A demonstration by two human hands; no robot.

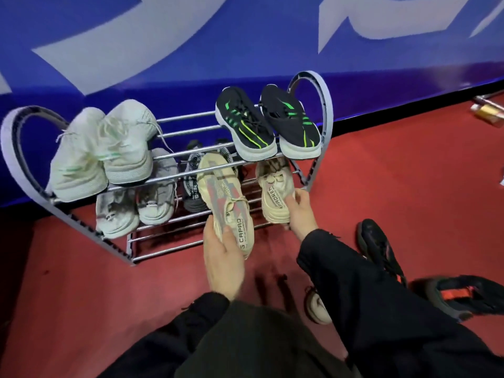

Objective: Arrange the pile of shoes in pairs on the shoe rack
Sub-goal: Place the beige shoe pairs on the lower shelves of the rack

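Note:
A grey two-tier shoe rack (191,117) stands against the blue wall. On its top tier sit a pale mint pair (103,151) at the left and a black pair with green stripes (268,124) at the right. The lower tier holds a light grey pair (136,205) and a dark knit pair (192,184). My left hand (222,264) grips the heel of a beige shoe (223,197) held over the lower tier. My right hand (301,211) holds the matching beige shoe (274,192), which rests on the lower tier at the right end.
On the red floor to my right lie two black shoes with red marks (377,248) (463,294). A beige shoe (317,308) peeks out under my right sleeve. Small yellow and white items (488,111) lie by the wall at far right.

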